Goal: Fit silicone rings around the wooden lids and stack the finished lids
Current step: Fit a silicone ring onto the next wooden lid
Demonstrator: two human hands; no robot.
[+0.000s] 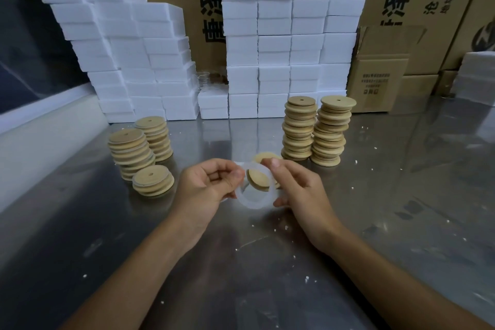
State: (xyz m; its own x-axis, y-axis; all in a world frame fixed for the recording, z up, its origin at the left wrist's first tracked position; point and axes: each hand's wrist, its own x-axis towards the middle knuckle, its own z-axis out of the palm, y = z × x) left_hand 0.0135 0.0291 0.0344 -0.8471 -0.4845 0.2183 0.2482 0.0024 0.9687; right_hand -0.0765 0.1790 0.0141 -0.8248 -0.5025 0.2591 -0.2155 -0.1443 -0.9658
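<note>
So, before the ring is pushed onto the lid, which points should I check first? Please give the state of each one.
1. Left hand holds the ring: ok, thumb and fingers pinch its left edge.
2. Right hand has a grip on the ring: ok, on its right side.
3. Lid lined up with the ring: not ok, it sits tilted in the opening.
4. Ring free of twists: cannot tell, it is see-through and blurred.
5. Room on the short stack at the left for a finished lid: ok.
6. Tall stacks stand out of the hands' way: ok.
</note>
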